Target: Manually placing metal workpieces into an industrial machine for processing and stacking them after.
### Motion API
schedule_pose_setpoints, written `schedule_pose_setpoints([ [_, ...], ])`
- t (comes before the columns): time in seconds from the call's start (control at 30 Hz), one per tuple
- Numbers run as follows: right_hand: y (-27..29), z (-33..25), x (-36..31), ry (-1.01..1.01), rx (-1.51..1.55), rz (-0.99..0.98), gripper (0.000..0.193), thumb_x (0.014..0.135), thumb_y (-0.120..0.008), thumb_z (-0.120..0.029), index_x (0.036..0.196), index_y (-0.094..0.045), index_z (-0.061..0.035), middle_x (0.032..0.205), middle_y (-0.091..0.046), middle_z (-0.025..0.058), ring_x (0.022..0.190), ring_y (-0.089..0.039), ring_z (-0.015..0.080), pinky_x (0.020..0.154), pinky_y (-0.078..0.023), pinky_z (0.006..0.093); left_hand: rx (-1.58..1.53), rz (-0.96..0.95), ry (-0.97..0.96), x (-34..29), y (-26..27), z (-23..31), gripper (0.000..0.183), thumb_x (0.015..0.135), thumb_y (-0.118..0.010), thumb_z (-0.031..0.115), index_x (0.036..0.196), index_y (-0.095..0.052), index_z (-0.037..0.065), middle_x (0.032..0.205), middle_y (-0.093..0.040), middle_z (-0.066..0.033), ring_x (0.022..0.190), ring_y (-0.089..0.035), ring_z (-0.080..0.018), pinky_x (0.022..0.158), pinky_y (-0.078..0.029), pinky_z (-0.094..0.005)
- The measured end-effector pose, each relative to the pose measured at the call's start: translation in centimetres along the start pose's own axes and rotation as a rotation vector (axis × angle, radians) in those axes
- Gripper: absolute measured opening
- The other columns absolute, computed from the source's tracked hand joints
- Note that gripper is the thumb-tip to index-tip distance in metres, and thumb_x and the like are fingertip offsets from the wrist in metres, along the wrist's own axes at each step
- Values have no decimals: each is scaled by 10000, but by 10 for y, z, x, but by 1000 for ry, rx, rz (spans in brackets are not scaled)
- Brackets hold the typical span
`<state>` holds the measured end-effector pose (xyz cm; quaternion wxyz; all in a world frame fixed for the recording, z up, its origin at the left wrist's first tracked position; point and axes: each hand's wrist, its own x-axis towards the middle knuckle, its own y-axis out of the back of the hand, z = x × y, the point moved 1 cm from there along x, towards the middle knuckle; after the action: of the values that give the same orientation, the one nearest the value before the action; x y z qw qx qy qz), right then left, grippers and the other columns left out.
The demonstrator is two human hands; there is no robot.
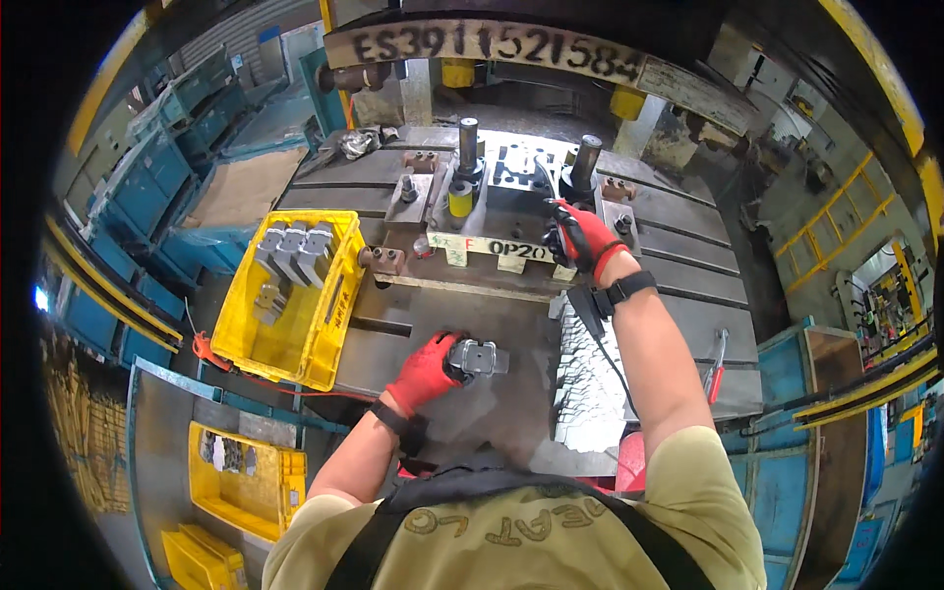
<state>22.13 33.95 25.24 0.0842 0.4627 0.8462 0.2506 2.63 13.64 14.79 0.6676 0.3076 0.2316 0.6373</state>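
My left hand (pixel 425 377), in a red and black glove, is closed on a small stack of grey stamped metal parts (pixel 480 358) above the press table. My right hand (pixel 582 239), gloved the same way, reaches to the front right of a die (pixel 516 202) with two upright guide posts. Its fingers are wrapped round a thin, pale tool (pixel 544 179) that points into the die; I cannot make out its kind. Below my right wrist, rows of shiny metal blanks (pixel 587 388) lie on the table. A yellow crate (pixel 339 329) at the left holds several stacked metal parts (pixel 295 253).
The slotted press table (pixel 678 258) spreads around the die, under a marked overhead beam (pixel 472 41). Red-handled pliers (pixel 716 374) lie near its right edge. More yellow crates (pixel 285 492) stand at lower left; blue bins (pixel 147 197) stand at far left.
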Motion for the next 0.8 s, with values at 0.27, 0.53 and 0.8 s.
schedule_pose_setpoints([
  [0.27, 10, -13, -9, -79, 500, -45, 262, 803, -368, -292, 917, -480, -85, 521, -423, -19, 446, -392, 72, 401, -296, 202, -134, 196, -77, -10, -3, -22, 732, 535, -656, 187, 1141, -276, 32, 1086, -367, -160, 989, -393, -273, 812, -345, -320],
  [0.53, 33, 13, -202, -134, 919, 587, 227, 717, -489, -81, 936, -476, -21, 744, -497, 19, 592, -464, 94, 499, -369, 205, -907, 539, 371, -96, 29, -86, 335, 683, -552, 82, 993, -447, 9, 863, -529, -77, 823, -497, -149, 739, -383, -239],
  [0.8, -20, 134, -402, -867, 395, 960, 261, 736, -438, -332, 684, -480, -80, 488, -436, 26, 386, -416, 140, 334, -285, 261, -1037, -162, 663, -163, -31, -114, 337, 763, -452, 220, 1045, -411, 40, 1085, -388, -116, 988, -377, -166, 822, -318, -265],
])
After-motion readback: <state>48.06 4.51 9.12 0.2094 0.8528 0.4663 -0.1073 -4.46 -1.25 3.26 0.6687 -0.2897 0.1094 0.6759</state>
